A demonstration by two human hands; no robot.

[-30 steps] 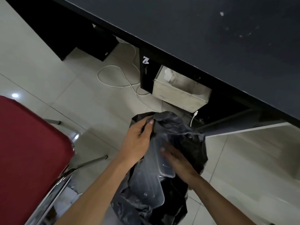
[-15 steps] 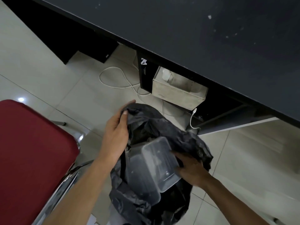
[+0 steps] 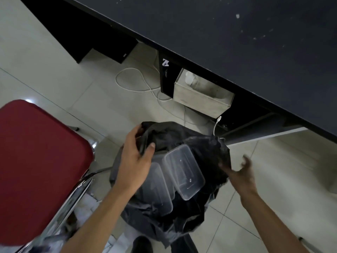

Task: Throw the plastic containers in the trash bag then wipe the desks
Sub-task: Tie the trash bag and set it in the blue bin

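Lower left stands a red padded chair (image 3: 40, 167); beside it the left hand (image 3: 135, 159) grips the rim of the black plastic trash bag (image 3: 206, 148). Clear rectangular plastic containers (image 3: 184, 170) lie in its mouth, centre frame. Right of them the blurred right hand (image 3: 238, 174) is released, fingers spread.

Dim, soft light; right hand (image 3: 238, 172) motion-blurred.

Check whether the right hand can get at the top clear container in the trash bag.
Probably yes: the right hand hovers open beside the trash bag, the top container lies exposed in its mouth, and nothing sits between them.
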